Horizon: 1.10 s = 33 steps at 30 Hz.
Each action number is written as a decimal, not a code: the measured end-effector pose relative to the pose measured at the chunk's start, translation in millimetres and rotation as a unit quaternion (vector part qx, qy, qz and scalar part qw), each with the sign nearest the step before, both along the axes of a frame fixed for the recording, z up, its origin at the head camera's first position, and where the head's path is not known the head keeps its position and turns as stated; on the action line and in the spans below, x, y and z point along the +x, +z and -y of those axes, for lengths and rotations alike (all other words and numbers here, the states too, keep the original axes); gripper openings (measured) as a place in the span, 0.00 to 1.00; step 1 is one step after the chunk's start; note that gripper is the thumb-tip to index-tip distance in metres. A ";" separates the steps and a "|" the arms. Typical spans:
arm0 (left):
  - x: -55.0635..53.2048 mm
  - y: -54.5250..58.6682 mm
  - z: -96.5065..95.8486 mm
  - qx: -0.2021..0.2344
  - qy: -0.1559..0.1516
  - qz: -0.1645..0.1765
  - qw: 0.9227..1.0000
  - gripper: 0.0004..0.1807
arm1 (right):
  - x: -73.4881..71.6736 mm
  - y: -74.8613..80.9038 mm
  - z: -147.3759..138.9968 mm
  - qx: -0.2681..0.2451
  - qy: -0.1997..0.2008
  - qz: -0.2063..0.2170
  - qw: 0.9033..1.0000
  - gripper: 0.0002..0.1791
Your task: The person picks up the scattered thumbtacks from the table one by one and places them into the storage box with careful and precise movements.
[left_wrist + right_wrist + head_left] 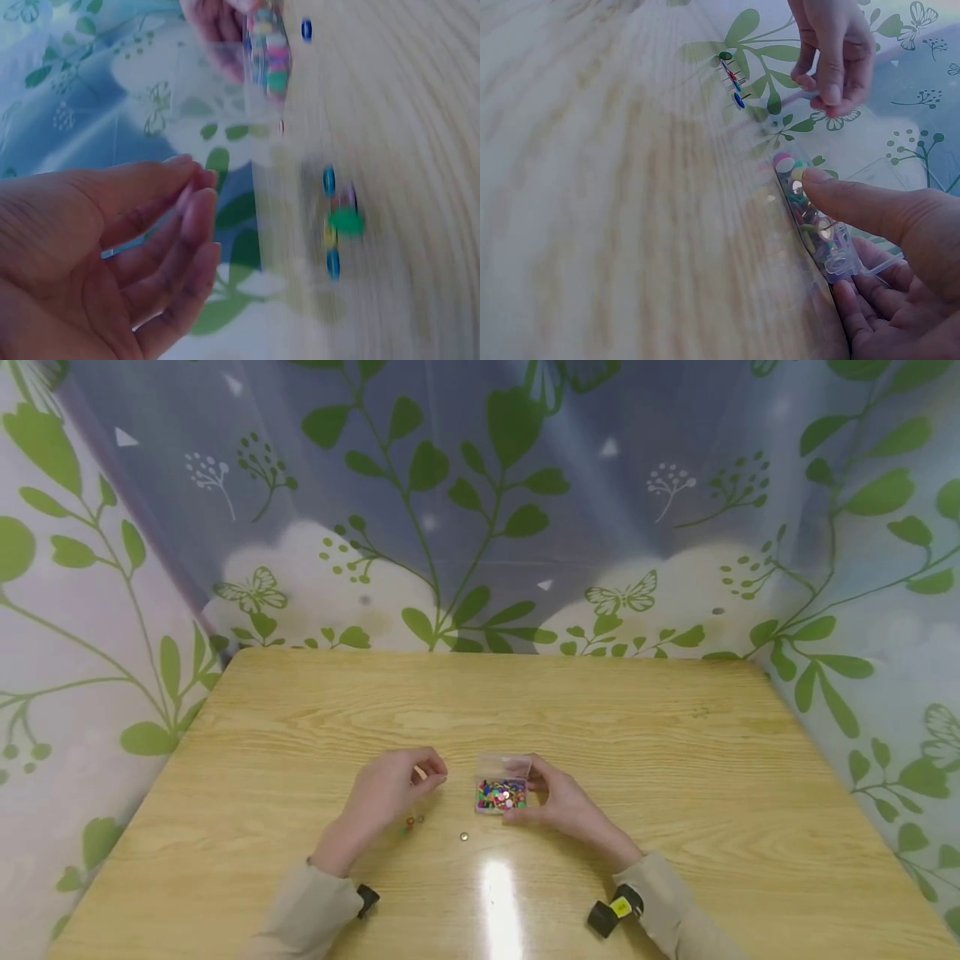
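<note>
My right hand grips the right side of a small clear plastic box, its thumb along the front and fingers behind. Colourful thumbtacks fill the box, whose clear lid stands raised at the back. To the left of the box, my left hand hovers over the table, thumb and index fingertips together and the other fingers loosely curled. I cannot tell whether a thumbtack is between those fingertips. Beside that hand lie several loose thumbtacks, green, blue and yellow among them.
A single thumbtack lies on the wooden table just in front of the box. Leaf-patterned curtains hang along the table's back and both sides. Dark straps are on both wrists.
</note>
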<state>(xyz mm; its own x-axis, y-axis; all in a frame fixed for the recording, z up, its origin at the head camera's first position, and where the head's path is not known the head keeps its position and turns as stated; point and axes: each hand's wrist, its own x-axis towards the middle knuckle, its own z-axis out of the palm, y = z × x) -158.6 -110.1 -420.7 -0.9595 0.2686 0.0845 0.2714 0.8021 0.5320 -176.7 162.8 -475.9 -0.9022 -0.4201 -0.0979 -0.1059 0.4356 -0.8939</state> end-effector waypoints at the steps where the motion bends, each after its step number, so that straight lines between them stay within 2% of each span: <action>1: 0.1 -0.1 4.5 -0.004 0.002 0.006 1.000 0.03 | 0.2 0.5 -0.6 0.001 0.000 0.001 1.000 0.40; 6: 3.3 -2.8 24.9 -0.018 0.009 0.042 0.999 0.06 | -0.6 0.1 -2.0 0.007 0.000 -0.005 1.000 0.40; 10: 6.7 -6.4 33.8 -0.037 0.011 0.053 0.998 0.09 | -0.8 -0.2 -2.1 0.008 -0.001 -0.005 1.000 0.40; 17: 11.4 -11.5 37.3 -0.059 0.000 0.047 0.997 0.08 | 0.2 0.6 -1.7 0.008 -0.004 -0.002 1.000 0.40; 24: 10.7 -12.6 35.8 -0.049 0.020 0.064 0.997 0.07 | 0.4 0.7 -1.3 0.005 0.001 0.000 1.000 0.40; 29: 5.0 -9.5 25.7 -0.033 0.032 0.038 0.998 0.07 | 0.2 1.0 -1.4 0.007 0.002 -0.004 1.000 0.40; 33: 2.3 -5.7 10.9 -0.024 0.022 0.000 0.999 0.06 | 0.5 1.1 -1.0 0.004 0.003 -0.001 1.000 0.40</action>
<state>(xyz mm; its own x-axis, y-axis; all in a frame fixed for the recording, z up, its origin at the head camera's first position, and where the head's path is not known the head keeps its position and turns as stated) -156.2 -121.1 -426.5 -0.9705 0.2302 0.0724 0.2354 0.8377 0.4929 -176.2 163.8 -474.8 -0.8995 -0.4256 -0.0991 -0.1110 0.4419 -0.8902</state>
